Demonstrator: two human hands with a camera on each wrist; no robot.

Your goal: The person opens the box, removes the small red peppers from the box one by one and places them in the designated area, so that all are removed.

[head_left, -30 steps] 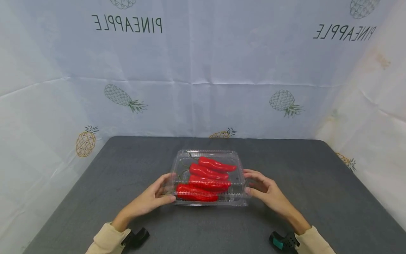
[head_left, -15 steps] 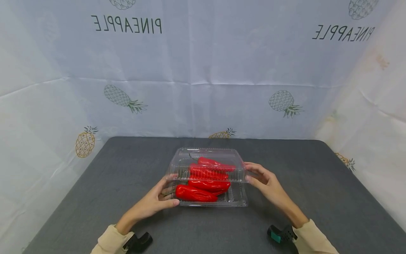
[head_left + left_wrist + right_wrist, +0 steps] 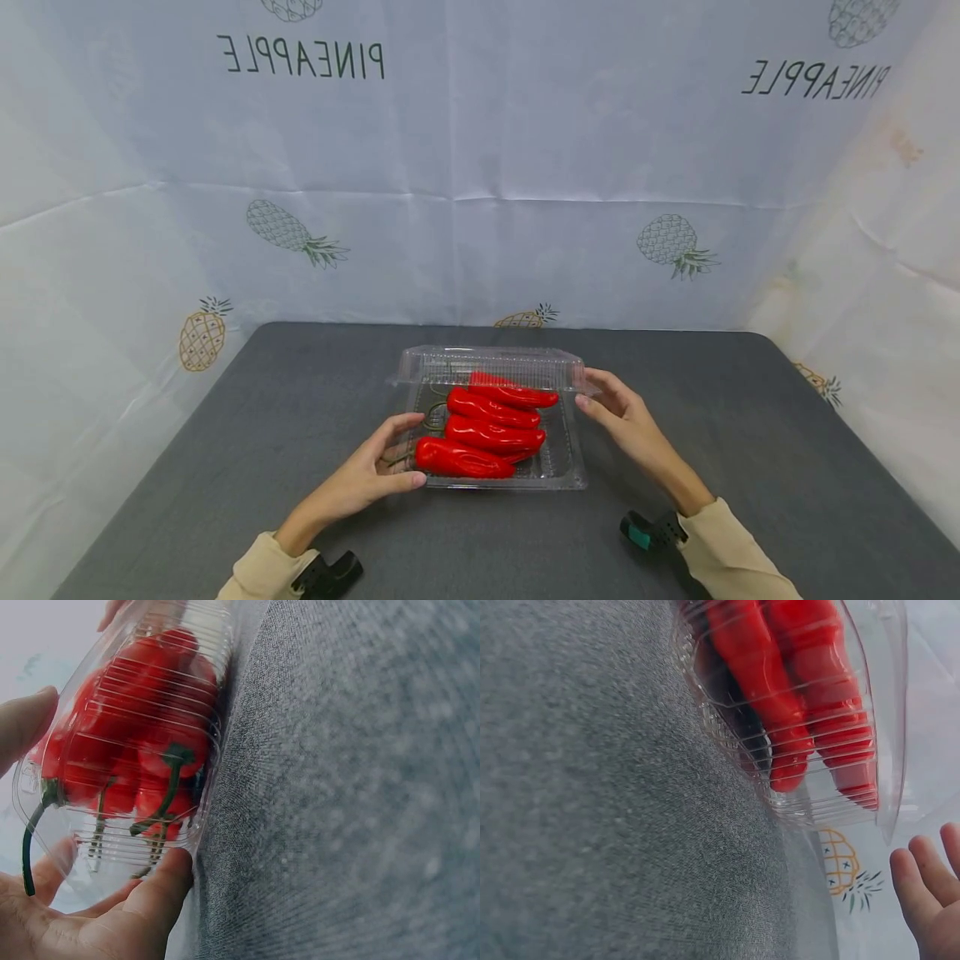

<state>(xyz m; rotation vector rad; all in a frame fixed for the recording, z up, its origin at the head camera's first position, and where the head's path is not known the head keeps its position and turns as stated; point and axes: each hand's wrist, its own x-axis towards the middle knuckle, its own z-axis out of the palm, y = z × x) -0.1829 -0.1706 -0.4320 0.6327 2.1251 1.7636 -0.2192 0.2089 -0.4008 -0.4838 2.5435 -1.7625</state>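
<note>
Four red peppers [image 3: 495, 433] lay plainly visible inside one clear base [image 3: 561, 462] on the desk [image 3: 315, 392], a sliver of red beneath them perhaps a fifth. Its single lid [image 3: 491, 365] stood tilted up at the far side, neither closed over the peppers nor laid right back, so its swing looked only partly done. Of two hands, the left hand [image 3: 358, 473] gripped the base's left end; the right hand [image 3: 630, 425] seemed to pinch the lid's right edge

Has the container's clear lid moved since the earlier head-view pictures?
Yes; the lid has swung back, its front edge now nearer the table's far edge in that view.
</note>
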